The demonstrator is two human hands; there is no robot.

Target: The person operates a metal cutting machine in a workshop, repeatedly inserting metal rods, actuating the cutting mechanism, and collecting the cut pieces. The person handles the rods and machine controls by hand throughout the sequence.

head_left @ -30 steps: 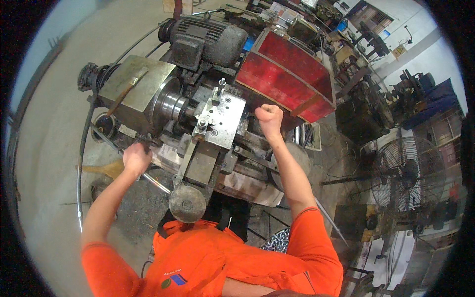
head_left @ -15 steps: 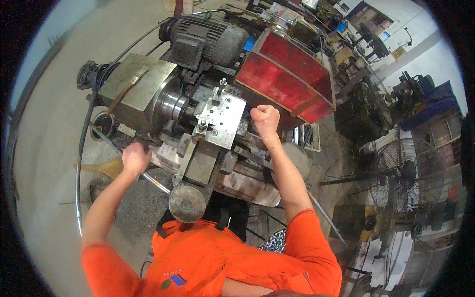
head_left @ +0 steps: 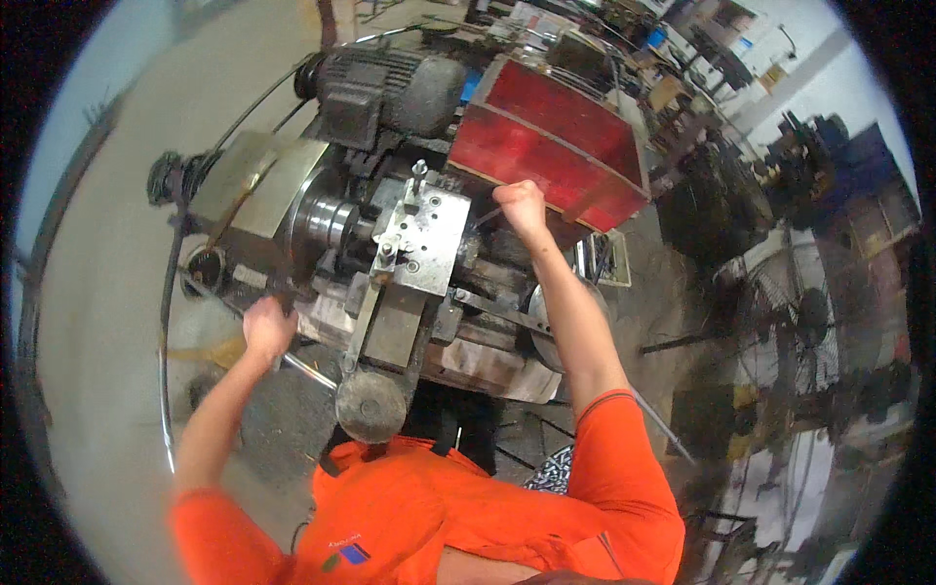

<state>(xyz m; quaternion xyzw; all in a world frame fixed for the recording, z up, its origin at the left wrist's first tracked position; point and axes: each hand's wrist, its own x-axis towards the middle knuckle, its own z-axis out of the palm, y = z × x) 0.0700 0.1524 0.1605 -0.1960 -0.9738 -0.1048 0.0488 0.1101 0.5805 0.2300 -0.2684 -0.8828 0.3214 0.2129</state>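
Note:
My right hand (head_left: pixel 522 207) is closed on a thin rod (head_left: pixel 487 216) that runs toward the machine's steel block, just in front of a red box. At the left, my left hand (head_left: pixel 268 330) is curled at the front of the machine, beside a dark knob-like end; what its fingers hold is hidden. Between my hands sits a bright steel tool block (head_left: pixel 424 239) with upright bolts. To its left a round shiny chuck (head_left: pixel 330 222) projects from the headstock (head_left: pixel 258 185). A round grey handwheel (head_left: pixel 371 406) is nearest my body.
A red open box (head_left: pixel 546 136) stands behind my right hand. A dark ribbed motor (head_left: pixel 390 93) sits at the back. A metal bar (head_left: pixel 310 371) slants beside the handwheel. On the right are a large fan (head_left: pixel 790 312) and cluttered equipment. A cable hangs at the left.
My right hand has moved farther from me, and the thin rod now shows beside it. My left hand has come slightly nearer. The whole view has shifted a little.

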